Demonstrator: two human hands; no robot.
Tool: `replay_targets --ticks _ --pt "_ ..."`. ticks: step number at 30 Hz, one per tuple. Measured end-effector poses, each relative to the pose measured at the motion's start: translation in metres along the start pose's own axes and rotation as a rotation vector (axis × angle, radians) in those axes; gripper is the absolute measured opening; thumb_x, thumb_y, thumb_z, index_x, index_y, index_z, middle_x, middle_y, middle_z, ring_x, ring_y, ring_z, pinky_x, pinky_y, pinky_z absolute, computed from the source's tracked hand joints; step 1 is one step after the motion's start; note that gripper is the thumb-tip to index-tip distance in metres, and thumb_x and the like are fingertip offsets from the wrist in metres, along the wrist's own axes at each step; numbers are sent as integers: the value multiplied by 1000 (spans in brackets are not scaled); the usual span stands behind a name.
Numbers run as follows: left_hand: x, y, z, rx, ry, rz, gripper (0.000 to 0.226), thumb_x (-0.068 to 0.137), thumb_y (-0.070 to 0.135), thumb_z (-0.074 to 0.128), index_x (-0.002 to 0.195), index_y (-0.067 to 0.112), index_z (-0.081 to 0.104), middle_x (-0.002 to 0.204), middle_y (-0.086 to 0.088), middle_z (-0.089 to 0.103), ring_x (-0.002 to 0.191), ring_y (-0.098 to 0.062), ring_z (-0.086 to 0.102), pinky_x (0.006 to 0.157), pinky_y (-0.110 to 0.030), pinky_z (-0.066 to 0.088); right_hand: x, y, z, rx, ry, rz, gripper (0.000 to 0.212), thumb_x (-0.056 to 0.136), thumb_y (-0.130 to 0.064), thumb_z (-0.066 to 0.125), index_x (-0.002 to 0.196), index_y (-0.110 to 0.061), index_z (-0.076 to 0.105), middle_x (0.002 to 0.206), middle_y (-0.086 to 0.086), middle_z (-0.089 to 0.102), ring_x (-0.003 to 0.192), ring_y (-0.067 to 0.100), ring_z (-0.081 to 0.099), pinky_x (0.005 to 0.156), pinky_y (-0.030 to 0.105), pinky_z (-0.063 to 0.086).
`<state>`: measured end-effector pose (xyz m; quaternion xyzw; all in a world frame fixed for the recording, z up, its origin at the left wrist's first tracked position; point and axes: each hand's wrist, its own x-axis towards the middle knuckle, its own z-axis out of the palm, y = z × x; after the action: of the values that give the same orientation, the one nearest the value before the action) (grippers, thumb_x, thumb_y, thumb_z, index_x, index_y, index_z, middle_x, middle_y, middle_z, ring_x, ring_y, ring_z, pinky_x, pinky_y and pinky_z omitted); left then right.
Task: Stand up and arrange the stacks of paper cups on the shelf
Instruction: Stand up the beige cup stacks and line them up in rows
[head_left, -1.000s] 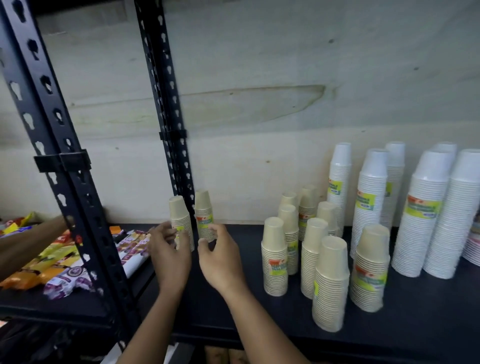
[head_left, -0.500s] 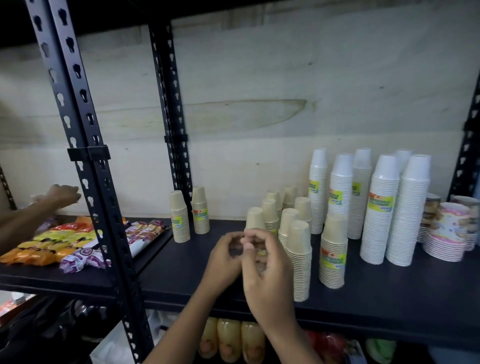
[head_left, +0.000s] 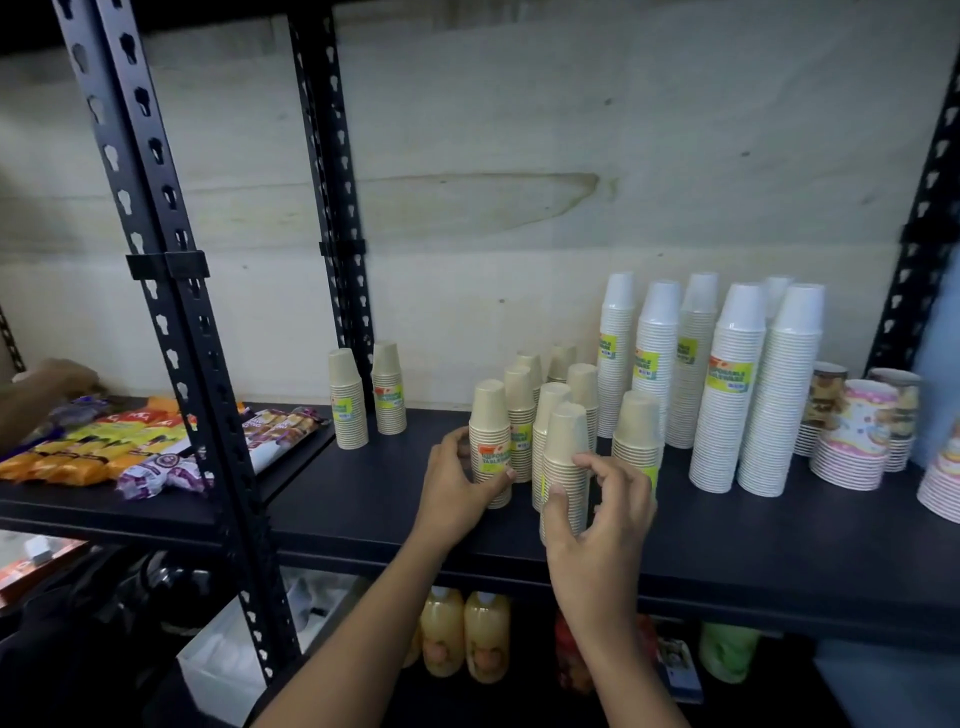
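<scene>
The big black shelf runs across the room, with a pale wall behind it. At the back on the right stand the tall white cup stacks, all upright. In front of them is a bunch of shorter tan cup stacks, packed close together. Two more tan stacks stand apart by the black post.

The left hand is curled around the left front tan stack, thumb on one side, fingers on the other. The right hand is half open, with its thumb and fingertips pinching the front tan stack.

These stacks are tall and skinny and stand very close. I think a bump from a wrist or a fast pull could knock the neighbors over like dominoes.

The patterned cups on the far right are cut off at the edge. The label words are too blurry to read. Someone else's hand on the far left is blurry too.
</scene>
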<state>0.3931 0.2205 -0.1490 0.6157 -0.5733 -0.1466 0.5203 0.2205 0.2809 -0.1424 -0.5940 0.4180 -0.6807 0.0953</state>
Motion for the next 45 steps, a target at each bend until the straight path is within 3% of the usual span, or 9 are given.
replay_targets --ticks 4,7,13,20,26,31,35,41,45 --pt "0 -3 5 -9 19 -23 81 76 41 86 143 24 43 128 3 53 109 -6 58 95 -25 50 -4 10 4 -35 -7 33 51 78 -6 78 124 -15 58 129 1 44 124 21 42 106 47 41" --pt "3 -6 10 -14 34 -30 79 75 42 87 139 24 45 127 3 56 111 -8 58 96 -30 52 -4 19 7 -53 -13 34 64 76 -9 81 133 -13 51 131 1 40 128 22 41 106 56 40" --pt "4 -11 18 -39 103 -40 70 73 42 88 125 30 44 122 5 61 109 -7 60 95 -31 54 -9 37 14 -80 -170 151 97 72 -36 88 148 -24 29 140 4 35 132 30 41 107 55 43" --pt "-1 -6 15 -64 107 -34 67 73 37 89 121 26 44 116 6 63 103 -6 62 87 -23 53 -4 42 11 -94 -199 195 78 78 -30 84 138 -24 34 133 3 43 119 25 51 97 52 50" --pt "-5 -2 -2 -124 109 -55 66 74 36 89 122 25 46 113 7 64 100 -4 62 81 -20 51 1 20 2 11 -211 204 74 81 -28 82 139 -29 37 132 -3 50 115 17 56 93 44 54" --pt "6 -10 -37 -167 165 -77 67 74 35 89 124 24 48 111 8 66 98 -6 66 83 -26 56 6 -11 17 151 -307 166 71 82 -30 81 138 -39 39 127 -12 56 105 9 64 83 37 59" --pt "22 -18 -64 -153 178 -91 62 76 29 89 122 29 47 107 13 66 96 -1 66 75 -17 51 12 -21 49 216 -366 182 71 83 -30 80 141 -39 41 129 -12 56 111 7 63 89 36 58" --pt "43 -47 -73 -123 191 -144 58 76 24 89 120 30 52 107 6 65 96 -7 65 80 -27 56 18 -11 125 75 -470 172 66 90 -28 72 148 -31 41 134 -11 53 125 7 51 106 31 46" --pt "54 -56 -71 -142 186 -153 59 76 23 88 122 31 53 106 8 65 94 -5 64 75 -18 51 32 1 159 9 -450 223 66 93 -22 69 151 -25 37 143 -5 50 134 13 46 112 36 42"
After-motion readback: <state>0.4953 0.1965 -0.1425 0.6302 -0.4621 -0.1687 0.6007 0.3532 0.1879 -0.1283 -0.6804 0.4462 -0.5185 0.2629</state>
